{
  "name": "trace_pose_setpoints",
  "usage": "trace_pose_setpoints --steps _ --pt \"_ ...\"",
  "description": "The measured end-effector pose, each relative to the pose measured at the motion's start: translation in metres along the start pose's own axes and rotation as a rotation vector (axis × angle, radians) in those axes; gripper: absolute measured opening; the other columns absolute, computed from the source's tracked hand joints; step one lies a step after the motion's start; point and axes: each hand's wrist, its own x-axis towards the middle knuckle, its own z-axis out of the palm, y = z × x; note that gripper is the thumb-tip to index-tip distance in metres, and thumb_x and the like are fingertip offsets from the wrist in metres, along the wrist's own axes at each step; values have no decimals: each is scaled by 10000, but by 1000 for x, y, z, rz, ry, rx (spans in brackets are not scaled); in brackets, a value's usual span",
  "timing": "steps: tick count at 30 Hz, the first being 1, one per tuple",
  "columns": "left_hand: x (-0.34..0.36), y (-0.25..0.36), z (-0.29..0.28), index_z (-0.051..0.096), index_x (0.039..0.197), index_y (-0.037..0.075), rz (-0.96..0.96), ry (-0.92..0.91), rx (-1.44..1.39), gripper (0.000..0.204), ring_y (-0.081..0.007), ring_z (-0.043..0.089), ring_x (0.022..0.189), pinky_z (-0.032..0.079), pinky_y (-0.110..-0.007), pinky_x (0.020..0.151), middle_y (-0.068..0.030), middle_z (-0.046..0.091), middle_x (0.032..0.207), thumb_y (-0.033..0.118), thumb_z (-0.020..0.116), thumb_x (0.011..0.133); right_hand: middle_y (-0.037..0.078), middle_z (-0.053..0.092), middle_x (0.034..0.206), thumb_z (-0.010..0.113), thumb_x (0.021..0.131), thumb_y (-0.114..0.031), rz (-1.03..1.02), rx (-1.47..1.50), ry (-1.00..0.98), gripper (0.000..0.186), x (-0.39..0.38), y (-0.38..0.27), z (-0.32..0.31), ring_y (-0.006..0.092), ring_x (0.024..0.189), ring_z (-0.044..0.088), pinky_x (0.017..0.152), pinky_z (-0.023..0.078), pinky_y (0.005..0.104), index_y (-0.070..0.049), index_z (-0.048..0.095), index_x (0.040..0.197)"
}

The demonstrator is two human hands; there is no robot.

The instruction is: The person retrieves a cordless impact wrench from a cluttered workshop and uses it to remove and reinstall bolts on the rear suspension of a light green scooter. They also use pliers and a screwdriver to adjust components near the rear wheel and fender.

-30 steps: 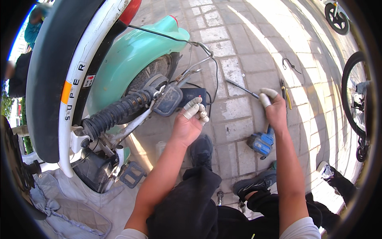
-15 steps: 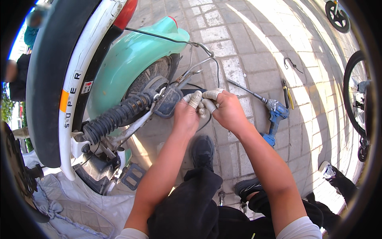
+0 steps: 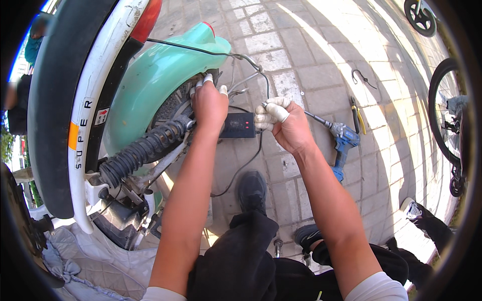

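Observation:
White finger covers sit on the fingers of both hands. My left hand point(image 3: 211, 106) reaches up to the scooter's rear wheel point(image 3: 175, 102), with its fingers stretched and apart; their tips partly overlap the dark parts under the fender, and I see nothing held. My right hand point(image 3: 285, 123) is closed, thumb and fingertips pinched at the lower end of a thin black cable point(image 3: 267, 86). That cable hangs from the scooter's rear. Between the hands lies a flat black box point(image 3: 240, 125) with small red lights and a lead that curves down over the paving.
The scooter's green fender point(image 3: 163, 75) and black shock absorber spring point(image 3: 143, 151) stand at left. Right of my hands lie a blue cordless power tool point(image 3: 345, 143) with a long shaft, yellow-black pliers point(image 3: 358, 115) and a short black cord point(image 3: 362, 79). A bicycle wheel point(image 3: 436, 118) is at far right.
My hands were together over the cable; now they are apart. My left hand has moved up and left to the wheel, uncovering the black box, while the right keeps its pinch.

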Motion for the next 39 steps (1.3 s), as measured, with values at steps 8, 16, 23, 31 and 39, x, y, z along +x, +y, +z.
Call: trace_pose_setpoints --steps 8,16,23,31,39 --pt "46 -15 18 644 1118 22 -50 -37 -39 286 -427 635 992 513 -495 837 -243 671 1058 135 623 856 119 656 899 588 859 62 -81 268 -158 170 -7 -1 -5 220 752 645 707 582 380 -59 644 964" --pt "50 -48 32 639 1177 18 -113 41 -393 255 -112 569 621 447 -287 542 -76 692 909 40 518 954 115 654 906 587 873 55 -61 251 -163 165 -3 -9 0 220 760 636 714 567 389 -34 639 1002" --pt "32 -23 -4 638 1137 4 -179 74 -586 212 -80 526 621 432 -258 543 -42 668 879 38 536 954 100 653 912 577 885 52 -64 61 -124 158 16 -8 31 192 789 635 711 557 359 -9 632 1020" --pt "13 -10 -22 619 1054 -43 -144 60 -811 183 -121 542 732 462 -259 656 -46 633 901 89 505 998 97 652 890 574 909 1 -139 -133 -99 152 54 7 69 161 751 629 670 543 293 58 618 1043" --pt "-6 12 -19 480 1295 -19 -84 25 -991 315 -187 568 1016 493 -333 860 -120 571 1208 175 377 1069 124 663 888 557 925 -26 -152 9 -107 200 80 32 67 152 718 625 601 517 283 62 626 1091"
